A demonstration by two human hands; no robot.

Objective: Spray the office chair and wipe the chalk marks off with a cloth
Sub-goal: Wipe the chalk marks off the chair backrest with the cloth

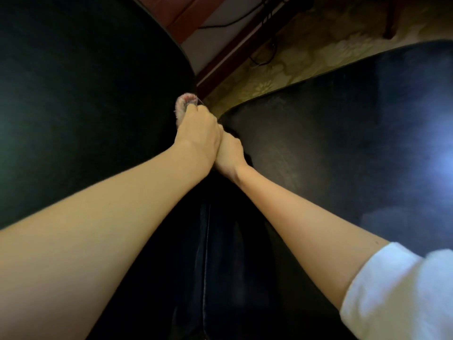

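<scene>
So the cloth (185,104) is a little pink fluffy thing, sitting just left of dead centre in my feed, bunched up against the edge of the big black panel of the office chair (85,94). My left hand (199,133) has its fingers curled round it, pushing it into the gap where that panel meets the other black panel (343,119) out at 3 o'clock.

My right hand (230,155) is touching the left one on its 4 o'clock side. I only see the back of it and the fingers dip down out of view, so I honestly can't tell whether it's gripping the chair or just resting there.

No spray bottle in view, so I'd guess we're in the wiping step, working the seam. There's a faint pale haze on the 3 o'clock panel near the hands. It could be chalk or just glare, too murky to call.

Next move, I reckon: drag the cloth out of the crease and across that hazy patch, with firm pressure and the fluffy side flat down.

Further out: white sleeve (392,290) at 5 o'clock, patterned carpet (294,60) at 1 o'clock, a cable (259,57) lying on it, and wooden furniture (220,11) at 12.
</scene>
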